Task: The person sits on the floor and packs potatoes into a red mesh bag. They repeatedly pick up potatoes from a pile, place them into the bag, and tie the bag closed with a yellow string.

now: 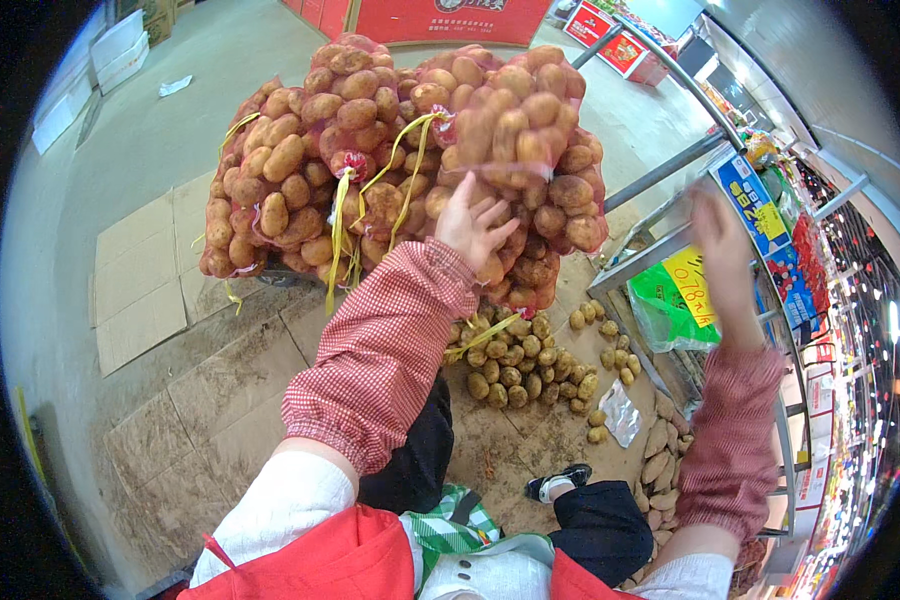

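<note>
Several red mesh sacks of potatoes point(277, 172) are piled before me, some tied with yellow string point(339, 232). My left hand point(476, 225) reaches over the front of the pile with its fingers spread and nothing in them. Just beyond its fingertips, the upper right sack point(521, 112) looks blurred; whether the hand touches it I cannot tell. Off to the right, my right hand point(720, 255) is raised and blurred, in front of a yellow price sign point(688, 285) and a metal rack. Its finger posture is unclear.
Loose small potatoes point(525, 367) lie on the floor below the sacks, near a crumpled silvery wrapper point(620, 412). Sweet potatoes point(656, 465) line the right side by my foot. A metal frame point(671, 146) rises at right. Flattened cardboard point(139, 262) covers floor at left.
</note>
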Motion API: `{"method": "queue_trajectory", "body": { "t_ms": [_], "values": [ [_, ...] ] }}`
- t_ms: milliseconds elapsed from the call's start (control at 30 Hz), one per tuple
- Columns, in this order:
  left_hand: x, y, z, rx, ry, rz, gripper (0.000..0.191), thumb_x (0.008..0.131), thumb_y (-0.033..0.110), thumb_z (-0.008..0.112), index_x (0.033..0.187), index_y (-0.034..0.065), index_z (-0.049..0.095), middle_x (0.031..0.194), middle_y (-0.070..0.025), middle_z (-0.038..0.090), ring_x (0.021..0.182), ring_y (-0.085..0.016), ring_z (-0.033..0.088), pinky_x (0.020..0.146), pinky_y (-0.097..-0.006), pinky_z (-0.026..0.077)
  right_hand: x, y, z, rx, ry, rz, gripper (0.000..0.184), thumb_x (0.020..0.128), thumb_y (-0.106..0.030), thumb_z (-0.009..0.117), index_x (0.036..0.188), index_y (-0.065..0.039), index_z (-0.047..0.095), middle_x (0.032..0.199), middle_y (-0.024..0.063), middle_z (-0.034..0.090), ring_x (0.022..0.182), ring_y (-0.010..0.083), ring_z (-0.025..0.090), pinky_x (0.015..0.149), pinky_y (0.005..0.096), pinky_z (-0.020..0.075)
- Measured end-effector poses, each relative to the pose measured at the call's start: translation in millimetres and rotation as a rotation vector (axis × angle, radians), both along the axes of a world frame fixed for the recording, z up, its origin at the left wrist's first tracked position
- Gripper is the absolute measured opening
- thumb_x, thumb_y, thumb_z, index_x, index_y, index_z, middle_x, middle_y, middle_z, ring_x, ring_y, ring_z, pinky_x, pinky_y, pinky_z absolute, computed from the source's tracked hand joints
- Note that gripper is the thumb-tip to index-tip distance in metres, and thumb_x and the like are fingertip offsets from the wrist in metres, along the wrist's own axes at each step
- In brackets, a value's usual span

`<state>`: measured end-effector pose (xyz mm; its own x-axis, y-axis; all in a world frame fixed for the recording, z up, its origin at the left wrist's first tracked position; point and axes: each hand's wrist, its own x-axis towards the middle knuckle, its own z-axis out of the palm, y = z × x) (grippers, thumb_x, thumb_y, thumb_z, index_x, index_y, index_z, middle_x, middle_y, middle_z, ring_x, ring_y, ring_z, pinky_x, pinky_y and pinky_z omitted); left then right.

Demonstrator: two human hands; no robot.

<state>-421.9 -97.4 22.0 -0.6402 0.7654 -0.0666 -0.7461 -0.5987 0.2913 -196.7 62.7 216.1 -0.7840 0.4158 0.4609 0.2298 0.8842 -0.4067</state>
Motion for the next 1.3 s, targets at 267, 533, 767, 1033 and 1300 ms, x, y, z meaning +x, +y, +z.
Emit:
{"method": "queue_trajectory", "body": {
  "t_ms": [267, 533, 767, 1033, 1300],
  "values": [
    [20.4, 29.3, -16.5, -0.145, 0.132, 0.093, 0.063, 0.097, 0.032, 0.057, 0.146, 0.0069, 0.027, 0.152, -0.0161, 0.026, 0.141, -0.033, 0.027, 0.108, -0.0543, 0.037, 214.3, 2.1, -119.1, -0.447, 0.092, -0.489, 0.026, 0.097, -0.012, 0.055, 0.116, 0.004, 0.060, 0.107, 0.0085, 0.066, 0.095, 0.0155, 0.063, 0.086, 0.0281, 0.0492],
    [98.0, 69.4, -21.6, -0.362, 0.198, -0.142, 0.014, 0.093, 0.012, 0.060, 0.102, 0.0019, 0.058, 0.100, -0.0122, 0.061, 0.097, -0.030, 0.064, 0.081, -0.0402, 0.056, 469.3, -76.3, -161.5, -0.284, 0.215, -1.114, 0.031, 0.099, -0.025, 0.055, 0.108, 0.004, 0.064, 0.096, 0.0090, 0.068, 0.088, 0.0156, 0.063, 0.081, 0.0313, 0.0491],
    [150.5, 122.8, -68.7, -0.473, 0.682, -0.530, 0.017, 0.094, 0.018, 0.058, 0.104, 0.0042, 0.062, 0.095, -0.0054, 0.064, 0.083, -0.020, 0.061, 0.067, -0.0313, 0.051, 659.0, -332.3, -224.6, -0.264, 0.252, -1.658, 0.032, 0.094, -0.028, 0.062, 0.095, 0.004, 0.068, 0.081, 0.0121, 0.070, 0.071, 0.0147, 0.067, 0.066, 0.0304, 0.0518],
    [275.4, 200.1, -92.3, -0.516, 1.066, -0.807, 0.034, 0.096, 0.022, 0.059, 0.123, 0.0000, 0.059, 0.122, -0.0090, 0.062, 0.107, -0.022, 0.062, 0.087, -0.0317, 0.049, 752.8, -685.8, -305.3, -0.451, 0.215, -2.608, 0.031, 0.093, -0.024, 0.063, 0.080, 0.004, 0.065, 0.065, 0.0091, 0.065, 0.056, 0.0144, 0.063, 0.053, 0.0282, 0.0514],
    [479.6, 192.2, -191.7, 0.283, 2.063, -1.060, 0.028, 0.094, 0.023, 0.063, 0.110, 0.0005, 0.066, 0.086, -0.0079, 0.070, 0.075, -0.018, 0.068, 0.067, -0.0293, 0.052, 633.1, -893.2, -443.7, -0.871, 0.139, -2.720, 0.045, 0.085, -0.041, 0.060, 0.077, 0.002, 0.069, 0.066, 0.0204, 0.065, 0.062, 0.0341, 0.066, 0.061, 0.0443, 0.0507]
  ]
}}
